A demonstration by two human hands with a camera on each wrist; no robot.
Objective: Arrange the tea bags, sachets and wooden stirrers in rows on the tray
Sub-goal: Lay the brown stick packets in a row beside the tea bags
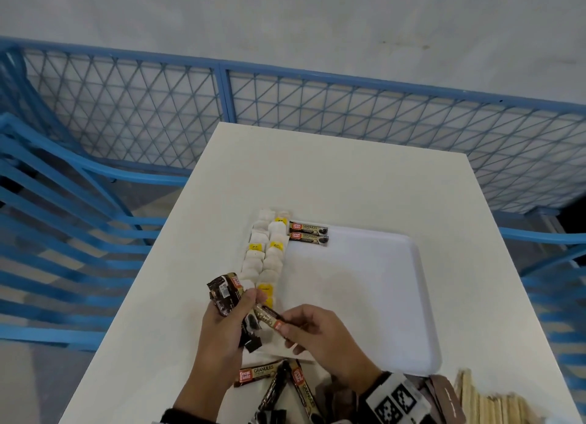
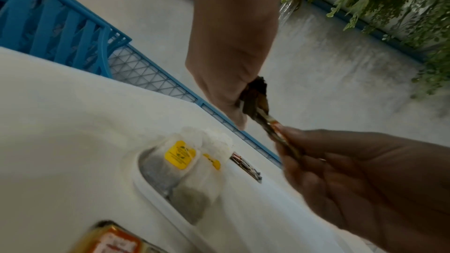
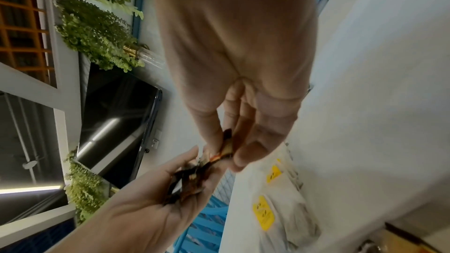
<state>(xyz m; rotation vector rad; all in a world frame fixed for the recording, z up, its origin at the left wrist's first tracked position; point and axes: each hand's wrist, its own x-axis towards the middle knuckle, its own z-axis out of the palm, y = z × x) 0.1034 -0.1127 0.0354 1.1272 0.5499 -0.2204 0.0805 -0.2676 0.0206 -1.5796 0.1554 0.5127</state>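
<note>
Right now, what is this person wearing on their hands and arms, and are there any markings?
Both hands are bare: no gloves or rings show on the left hand or the right hand. The right wrist carries a strapped-on block with black-and-white square tag markings. A dark band or cuff edges the left wrist; what it is cannot be told.

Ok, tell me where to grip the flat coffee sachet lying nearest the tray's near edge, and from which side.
Take the flat sachet by its right, gold end, coming down from above. It lies flat on the table, lengthwise left to right; that end is bare, though other sachets lie close beside it. Pinch its long edges.
</note>
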